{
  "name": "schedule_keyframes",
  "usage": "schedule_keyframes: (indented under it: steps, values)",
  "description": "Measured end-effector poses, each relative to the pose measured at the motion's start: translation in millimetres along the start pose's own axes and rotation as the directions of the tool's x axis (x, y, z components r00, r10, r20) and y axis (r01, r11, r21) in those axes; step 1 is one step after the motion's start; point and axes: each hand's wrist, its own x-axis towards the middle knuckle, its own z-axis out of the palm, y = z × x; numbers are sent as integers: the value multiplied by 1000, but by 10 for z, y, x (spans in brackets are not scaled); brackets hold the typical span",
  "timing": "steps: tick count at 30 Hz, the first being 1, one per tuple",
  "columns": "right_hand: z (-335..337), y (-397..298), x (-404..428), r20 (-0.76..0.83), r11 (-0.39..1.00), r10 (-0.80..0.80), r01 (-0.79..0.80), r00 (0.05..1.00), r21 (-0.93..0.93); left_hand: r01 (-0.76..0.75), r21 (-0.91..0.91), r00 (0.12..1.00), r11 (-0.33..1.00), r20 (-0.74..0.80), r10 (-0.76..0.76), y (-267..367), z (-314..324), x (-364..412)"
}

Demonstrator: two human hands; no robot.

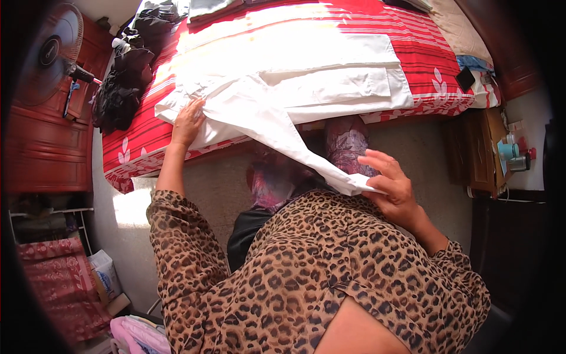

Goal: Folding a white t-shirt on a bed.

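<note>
A white long-sleeved garment (329, 86) lies spread across the bed, its far part washed out by bright sunlight. My left hand (189, 119) rests palm down on the creased cloth at the garment's left end. One sleeve (283, 132) stretches from there over the bed's edge towards me. At its cuff (359, 183), my right hand (391, 183) pinches the cloth between thumb and fingers, with the other fingers raised. The sleeve hangs above my lap, pulled fairly straight.
Red patterned bedding (132, 152) covers the bed (424, 57). Dark clothes (126, 75) are heaped at its left, beside a fan (53, 51). A dark flat object (464, 79) lies near the right corner. A wooden cabinet (475, 150) with cups (508, 151) stands at right.
</note>
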Motion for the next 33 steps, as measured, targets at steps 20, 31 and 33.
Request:
schedule_keyframes:
  steps: [20,31,33]
  values:
    - [-458,-316,619,-239,828,-535,559,810,41,20,119,964,993,-264,12,105,-92,198]
    - [-536,-394,661,-92,746,-661,665,745,28,-123,218,973,968,-164,161,66,-191,174]
    - [-535,-368,668,-96,755,-649,655,755,39,-135,212,974,968,-151,169,92,-204,155]
